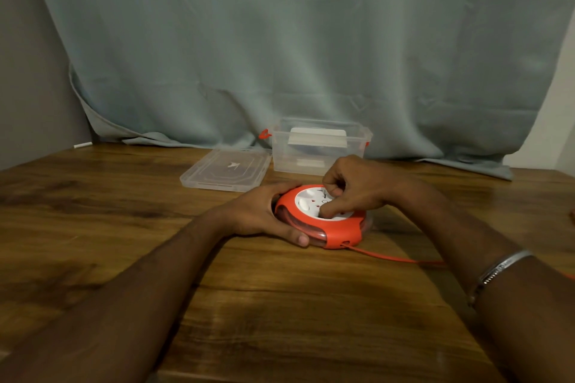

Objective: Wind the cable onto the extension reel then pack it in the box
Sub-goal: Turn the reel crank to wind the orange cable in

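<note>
A round red extension reel [340, 232] with a white socket face [306, 200] lies flat on the wooden table [280, 305]. My left hand [261, 214] clasps its left rim, thumb along the front edge. My right hand [351, 188] rests on top of the white face, fingers curled, a finger pressed into it. A red cable [392, 257] runs out of the reel's front right side across the table and passes under my right forearm. Behind the reel stands an open clear plastic box [317, 162] with red latches.
The box's clear lid [225, 169] lies flat to the left of the box. A grey-green curtain [295, 40] hangs behind the table and drapes onto its back edge. A metal bangle [497, 270] sits on my right wrist.
</note>
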